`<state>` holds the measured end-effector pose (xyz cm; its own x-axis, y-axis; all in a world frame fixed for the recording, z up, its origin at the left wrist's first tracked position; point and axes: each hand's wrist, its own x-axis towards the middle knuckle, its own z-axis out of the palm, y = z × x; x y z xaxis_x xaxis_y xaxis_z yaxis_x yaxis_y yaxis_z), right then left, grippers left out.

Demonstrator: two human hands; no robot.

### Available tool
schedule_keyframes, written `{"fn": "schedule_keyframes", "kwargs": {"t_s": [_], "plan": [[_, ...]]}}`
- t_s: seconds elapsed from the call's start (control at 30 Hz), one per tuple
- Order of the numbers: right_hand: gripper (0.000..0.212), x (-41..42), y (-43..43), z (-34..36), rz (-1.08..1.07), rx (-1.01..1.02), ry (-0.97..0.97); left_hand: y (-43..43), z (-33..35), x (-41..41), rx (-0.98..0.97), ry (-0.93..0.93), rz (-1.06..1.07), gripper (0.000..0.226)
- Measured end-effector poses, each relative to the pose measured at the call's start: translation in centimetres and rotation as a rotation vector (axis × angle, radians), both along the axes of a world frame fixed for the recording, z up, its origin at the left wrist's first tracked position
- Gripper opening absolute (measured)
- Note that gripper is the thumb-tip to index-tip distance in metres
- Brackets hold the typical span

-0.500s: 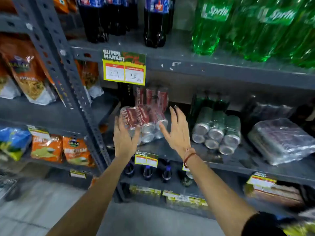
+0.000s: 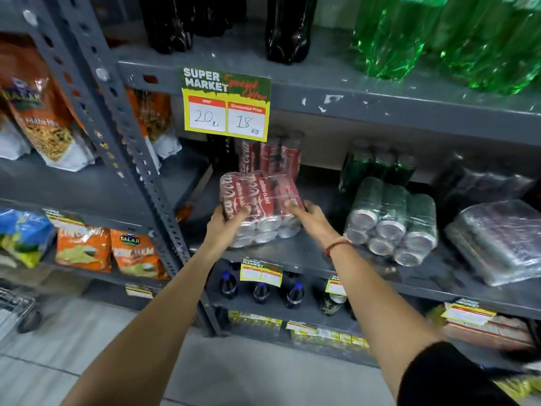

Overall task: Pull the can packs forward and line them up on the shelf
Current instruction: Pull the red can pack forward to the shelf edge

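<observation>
Red can pack (image 2: 260, 206) sits between both hands, near shelf (image 2: 307, 256) front. Left hand (image 2: 227, 224) & right hand (image 2: 307, 215) grip its sides. Cans' long axis runs front-to-back, ends toward wrists; pull straight back.

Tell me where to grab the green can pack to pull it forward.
Take the green can pack by its two long sides near the front, coming straight in from the aisle. It lies on its side with the can ends facing you, so the shrink-wrapped flanks give each hand a flat hold, much like the hold on the red cola pack.
</observation>
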<state>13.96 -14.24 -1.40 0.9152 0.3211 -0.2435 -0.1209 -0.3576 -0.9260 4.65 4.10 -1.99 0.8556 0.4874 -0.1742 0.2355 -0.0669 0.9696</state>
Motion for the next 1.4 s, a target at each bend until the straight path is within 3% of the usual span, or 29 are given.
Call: {"fn": "schedule_keyframes", "kwargs": {"t_s": [0.1,0.2,0.37,0.43,0.53,0.6,0.77,0.83,0.9,0.97,1.17,1.3,1.4], "plan": [[0.050,-2.3,-1.6,-0.9,0.037,0.092,-0.114,0.3,-0.1,-0.6,0.178,-0.095,-0.152,0.060],[0.065,-3.9,-2.0,-2.4,0.026,0.067,-0.214,0.5,-1.4,-0.9,0.302,-0.114,-0.201,0.080],[0.063,-5.0,-1.7,-3.7,-0.069,-0.005,-0.272,0.0,-3.1,-0.8,0.300,-0.095,-0.148,0.075],[0.061,-5.0,-2.0,-3.3,-0.110,0.129,-0.203,-0.5,-2.8,-1.1,0.262,-0.094,-0.123,0.073],[0.049,-4.6,-2.0,-1.8,-0.362,0.410,-0.126,-3.8,-2.4,-2.9,0.149,-0.157,0.173,0.065],[0.053,-3.1,-1.7,-0.2,-0.442,0.476,-0.095,-7.4,-2.5,-4.3,0.149,-0.218,0.293,0.053],[0.076,1.5,0.0,4.0,-0.087,0.255,-0.035,-12.8,-2.8,-3.7,0.020,-0.187,0.007,0.065],[0.085,2.3,0.3,4.1,-0.031,0.113,-0.058,-13.2,-2.0,-2.6,-0.040,-0.103,-0.045,0.070],[0.087,2.8,0.3,3.3,-0.041,0.099,-0.078,-13.3,-1.6,-2.1,-0.118,-0.046,-0.066,0.073],[0.081,1.8,0.3,3.1,-0.115,0.170,-0.082,-13.0,-1.5,-2.1,-0.134,-0.054,-0.084,0.076],[0.028,-4.1,1.2,-0.1,-0.364,0.414,-0.187,-7.2,-2.4,-0.6,-0.315,-0.157,-0.085,0.087],[0.035,-9.6,4.7,-0.5,-0.421,0.388,-0.284,-2.4,-1.7,1.8,-0.490,-0.088,0.005,0.070],[0.035,-11.1,6.5,-0.5,-0.408,0.359,-0.320,0.3,0.3,1.9,-0.332,0.066,0.136,0.086]]}}
